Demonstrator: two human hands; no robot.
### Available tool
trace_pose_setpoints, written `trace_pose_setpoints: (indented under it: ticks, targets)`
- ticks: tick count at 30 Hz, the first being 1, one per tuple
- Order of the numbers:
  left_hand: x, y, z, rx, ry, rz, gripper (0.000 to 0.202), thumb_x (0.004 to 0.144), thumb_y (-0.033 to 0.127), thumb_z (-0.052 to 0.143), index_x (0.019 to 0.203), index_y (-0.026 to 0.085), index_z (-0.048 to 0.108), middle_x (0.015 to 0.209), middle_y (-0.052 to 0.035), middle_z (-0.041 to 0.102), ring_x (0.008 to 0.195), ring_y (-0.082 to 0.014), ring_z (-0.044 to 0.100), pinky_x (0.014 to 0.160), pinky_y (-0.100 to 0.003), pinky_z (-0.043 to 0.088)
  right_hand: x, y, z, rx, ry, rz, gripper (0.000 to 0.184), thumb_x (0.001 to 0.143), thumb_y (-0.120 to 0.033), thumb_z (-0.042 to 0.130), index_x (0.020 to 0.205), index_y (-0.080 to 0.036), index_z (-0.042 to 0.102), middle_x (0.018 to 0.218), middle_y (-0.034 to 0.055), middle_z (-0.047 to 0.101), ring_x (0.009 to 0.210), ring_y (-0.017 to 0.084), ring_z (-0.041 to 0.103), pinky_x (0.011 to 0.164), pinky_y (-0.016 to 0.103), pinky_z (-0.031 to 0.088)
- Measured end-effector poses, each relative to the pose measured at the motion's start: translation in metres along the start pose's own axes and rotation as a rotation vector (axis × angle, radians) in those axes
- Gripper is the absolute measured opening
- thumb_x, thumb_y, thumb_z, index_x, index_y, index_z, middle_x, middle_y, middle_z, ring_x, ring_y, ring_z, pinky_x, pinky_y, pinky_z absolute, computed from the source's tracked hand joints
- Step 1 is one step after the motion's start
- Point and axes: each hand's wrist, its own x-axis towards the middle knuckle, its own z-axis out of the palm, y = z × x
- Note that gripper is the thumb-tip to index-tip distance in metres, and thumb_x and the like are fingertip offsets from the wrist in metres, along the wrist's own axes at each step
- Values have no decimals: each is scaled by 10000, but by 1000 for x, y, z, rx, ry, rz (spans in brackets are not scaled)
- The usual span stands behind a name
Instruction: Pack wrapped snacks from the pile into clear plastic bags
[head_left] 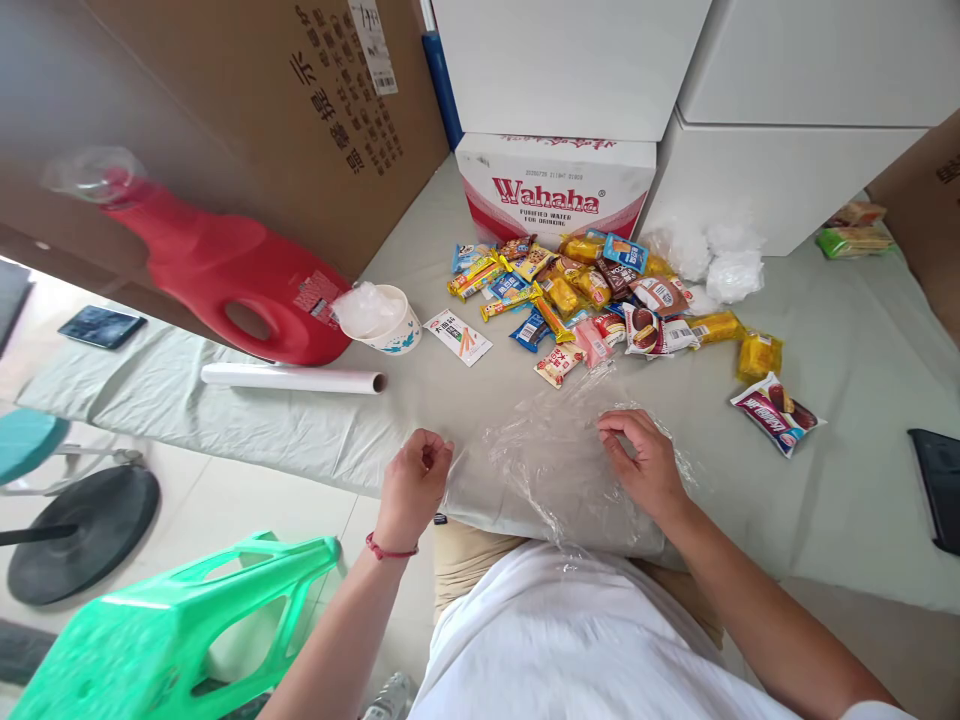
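Observation:
A crumpled sheet of clear plastic wrap lies at the table's front edge, before my body. My right hand is over its right side, thumb and fingers pinched on the film. To the left of the sheet, my left hand is closed with thumb and fingers together; whether film is between them cannot be made out. Beyond the wrap is a heap of small packaged snacks. One snack packet sits apart on the right, near a yellow-wrapped piece.
A white roll, a red jug and a paper cup holding plastic stand left. Behind the snacks are a Wahaha carton and plastic-wrapped bundles. Phones lie at both sides. A green stool stands below left.

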Motion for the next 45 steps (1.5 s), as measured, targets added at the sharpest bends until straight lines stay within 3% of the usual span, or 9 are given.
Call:
trace_pose_setpoints:
  ticks: [5,11,18,24,29,32,35,38,45]
  targets:
    - [-16,45,8,-81,165,291,151,929,347,576,855,216,571,730,16,591,603,-128,512,608,-267,421,-16,-20,35,-243,-263,-122,440,1020,-310,511,1424,-140,552,1470,162,562,1388,319,469,1169,545,397]
    - [-25,66,41,-94,-91,707,227,1017,278,458,907,207,643,947,-64,681,873,-166,640,793,-309,517,-30,-30,63,-110,-693,-528,492,1003,-396,576,1432,-154,575,1498,130,558,1494,254,361,1262,474,281]
    - [13,24,71,383,-135,633,464,1069,356,293,1423,203,552,1530,-106,532,1456,-282,432,1190,-569,272,8,-10,26,-94,-761,-507,565,1018,-417,553,1518,-165,487,1589,126,450,1514,243,336,1271,501,235]
    - [18,14,66,548,-127,607,527,1066,416,267,1549,266,415,1644,-95,352,1521,-280,335,1225,-600,159,-44,-11,-31,-12,-948,-442,559,988,-358,612,1521,-251,485,1554,77,502,1501,215,378,1274,522,228]
    - [18,8,64,560,-117,614,542,1056,429,288,1570,285,381,1651,-104,334,1517,-304,342,1221,-633,148,-63,-10,-86,157,-924,-218,267,977,-341,630,1219,-298,736,1284,66,725,1273,240,640,1132,470,487]
    - [17,12,67,566,-118,606,547,1056,433,279,1572,279,379,1657,-109,315,1519,-311,336,1212,-655,147,-43,-5,-80,104,-643,-99,313,1041,-318,499,1274,-296,706,1229,59,748,1159,219,705,1027,391,575]
    - [18,12,66,571,-118,591,546,1060,437,264,1571,282,378,1652,-105,327,1522,-306,330,1213,-665,128,-19,9,-44,-219,-413,-129,467,1043,-364,475,1495,-253,521,1514,100,548,1422,287,492,1196,533,401]
    - [23,1,55,544,-124,557,542,1057,428,271,1559,266,394,1631,-107,379,1512,-307,348,1215,-662,155,-7,30,-17,-459,-396,-157,563,1036,-399,482,1564,-220,409,1620,116,399,1519,328,327,1241,624,247]
    - [10,7,34,212,166,486,414,1029,369,360,1211,146,658,1260,-190,676,1321,-308,553,1103,-514,450,-5,46,-22,-472,-397,-254,597,1051,-387,456,1603,-206,315,1660,128,317,1530,295,309,1249,592,247]
